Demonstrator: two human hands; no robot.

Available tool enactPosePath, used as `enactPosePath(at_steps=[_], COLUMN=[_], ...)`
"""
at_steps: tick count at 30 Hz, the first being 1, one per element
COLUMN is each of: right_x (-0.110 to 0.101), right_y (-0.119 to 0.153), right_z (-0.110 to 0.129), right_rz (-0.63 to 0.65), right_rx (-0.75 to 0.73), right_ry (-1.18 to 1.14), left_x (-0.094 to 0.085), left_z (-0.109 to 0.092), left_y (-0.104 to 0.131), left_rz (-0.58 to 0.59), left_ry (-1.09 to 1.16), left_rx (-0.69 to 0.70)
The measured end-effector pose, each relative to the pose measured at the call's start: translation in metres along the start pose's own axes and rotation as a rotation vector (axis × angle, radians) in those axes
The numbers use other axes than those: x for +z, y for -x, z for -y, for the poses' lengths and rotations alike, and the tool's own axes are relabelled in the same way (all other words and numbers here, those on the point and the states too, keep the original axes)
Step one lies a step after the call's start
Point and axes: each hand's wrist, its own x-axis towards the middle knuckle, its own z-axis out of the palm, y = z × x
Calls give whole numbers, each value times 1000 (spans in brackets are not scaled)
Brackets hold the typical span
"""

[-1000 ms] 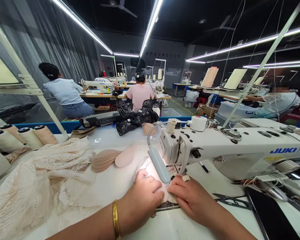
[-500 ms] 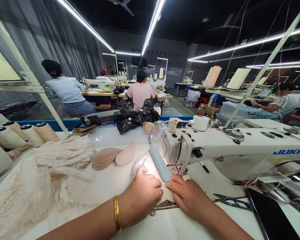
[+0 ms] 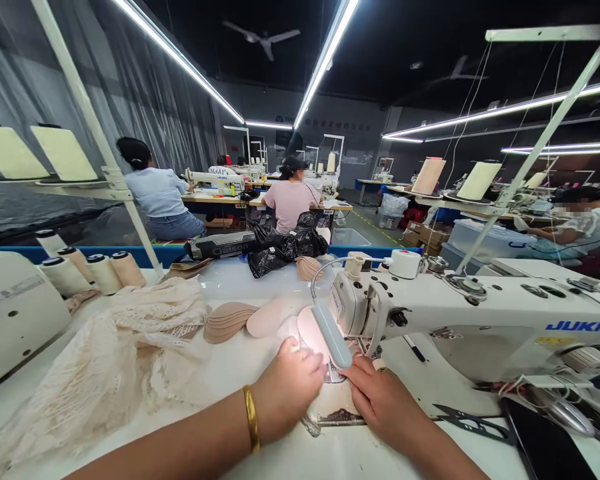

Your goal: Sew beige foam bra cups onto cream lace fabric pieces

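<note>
Stitching seems in hand: the lamplit pad (image 3: pixel 309 328) lies behind the sewing bed's (image 3: pixel 334 400) front edge, left hand (image 3: pixel 293 381) curled beside it, right hand (image 3: pixel 380 395) near; pinching cannot be told. Next likely calls for steady guiding.

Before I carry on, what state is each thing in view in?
Work lamp: lit
Left hand: curled at pale fabric
Right hand: bent, beside the lamp
Sewing machine: cannot tell if running
Cream lace: heaped, crumpled
Beige pads: fanned, overlapping
Phone: screen dark
Ceiling lights: on
</note>
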Motion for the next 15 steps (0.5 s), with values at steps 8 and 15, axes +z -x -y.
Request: enactPosePath(at_steps=[8, 15], right_x=[8, 12], right_y=[3, 6], right_z=[-3, -5], right_rz=[-48, -175], right_rx=[-52, -192], right_ry=[-45, -43], left_x=[-11, -31], left_z=[-14, -29], left_y=[123, 184], left_rz=[-265, -199], left_ry=[-210, -252], left_rx=[-91, -225])
